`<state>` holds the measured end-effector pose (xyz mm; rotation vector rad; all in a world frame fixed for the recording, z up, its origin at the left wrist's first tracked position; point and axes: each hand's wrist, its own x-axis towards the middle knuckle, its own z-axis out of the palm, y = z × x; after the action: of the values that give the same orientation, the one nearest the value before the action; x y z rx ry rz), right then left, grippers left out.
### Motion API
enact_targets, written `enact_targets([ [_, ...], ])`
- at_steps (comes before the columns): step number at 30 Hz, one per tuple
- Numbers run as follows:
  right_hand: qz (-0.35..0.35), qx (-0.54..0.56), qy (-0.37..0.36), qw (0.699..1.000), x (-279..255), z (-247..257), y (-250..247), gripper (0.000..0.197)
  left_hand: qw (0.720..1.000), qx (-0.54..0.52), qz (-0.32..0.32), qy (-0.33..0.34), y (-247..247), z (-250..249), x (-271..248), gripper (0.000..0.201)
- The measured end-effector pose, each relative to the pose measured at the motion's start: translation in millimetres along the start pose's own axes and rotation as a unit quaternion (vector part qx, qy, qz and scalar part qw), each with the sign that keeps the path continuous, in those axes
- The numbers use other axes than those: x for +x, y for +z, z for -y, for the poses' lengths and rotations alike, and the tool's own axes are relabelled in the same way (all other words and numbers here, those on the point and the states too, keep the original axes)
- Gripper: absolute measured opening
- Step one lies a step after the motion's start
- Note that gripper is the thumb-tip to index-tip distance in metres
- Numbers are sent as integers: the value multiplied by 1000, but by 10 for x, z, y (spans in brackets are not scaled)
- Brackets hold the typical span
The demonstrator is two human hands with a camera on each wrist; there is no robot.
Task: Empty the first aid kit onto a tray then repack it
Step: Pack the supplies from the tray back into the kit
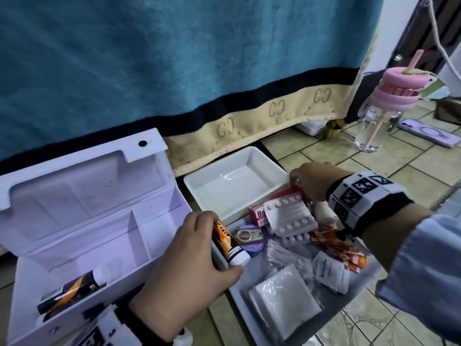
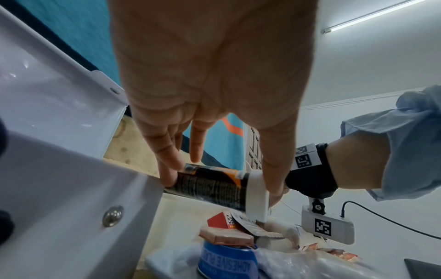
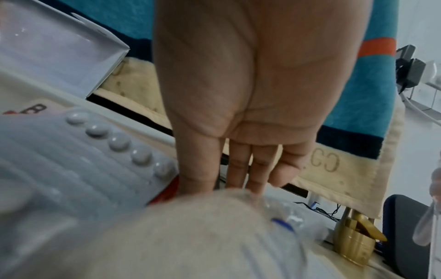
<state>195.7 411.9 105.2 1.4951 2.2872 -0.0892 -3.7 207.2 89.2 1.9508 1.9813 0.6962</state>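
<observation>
Left hand (image 1: pixel 184 265) grips the orange-black tube (image 1: pixel 228 244) at the kit's right edge, long axis slanting toward the open first aid kit (image 1: pixel 82 221), which lies just left. Right hand (image 1: pixel 311 179) pinches a red box (image 1: pixel 290 193) at the tray's (image 1: pixel 239 293) far end, farther from the kit.

Teal blanket (image 1: pixel 174 58) hanging behind — tiled floor (image 1: pixel 374 156), ceiling tube light (image 2: pixel 372 16).

Two orange-black tubes (image 1: pixel 229 243) (image 1: pixel 67 292), two white trays (image 1: pixel 237 181) (image 1: pixel 239 298), one open kit box (image 1: pixel 82 208), one alcohol pad (image 1: pixel 330 270).
</observation>
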Motion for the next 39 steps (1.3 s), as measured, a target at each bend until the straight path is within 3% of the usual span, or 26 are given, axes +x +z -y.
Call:
enact_targets([
  [3, -16, 17, -10, 1000, 3, -29, -81, 30, 1000, -5, 0, 1, 9, -2, 3, 63],
  [7, -40, 83, -48, 995, -81, -108, -224, 41, 1000, -6, 3, -2, 0, -7, -5, 64],
  [13, -81, 145, -94, 982, -239, -216, -443, 31, 1000, -12, -4, 2, -6, -17, -19, 62],
  [22, -173, 226, -85, 955, -619, -165, -836, 31, 997, -37, -61, -4, -213, 54, -151, 62],
  [26, -193, 343, -105, 913, -684, 355, -877, 24, 992, -43, -106, -59, -419, 145, -304, 61],
  [29, -187, 373, -134, 899, -669, 944, -816, 21, 983, -56, -141, -108, -623, 301, -441, 63],
  [35, -150, 325, -161, 920, -603, 2092, -480, 22, 947, -74, -235, -204, -987, 809, -800, 65],
  [39, -164, 243, -203, 934, -549, 2607, -297, 21, 937, -39, -245, -245, -1097, 1065, -1026, 56],
])
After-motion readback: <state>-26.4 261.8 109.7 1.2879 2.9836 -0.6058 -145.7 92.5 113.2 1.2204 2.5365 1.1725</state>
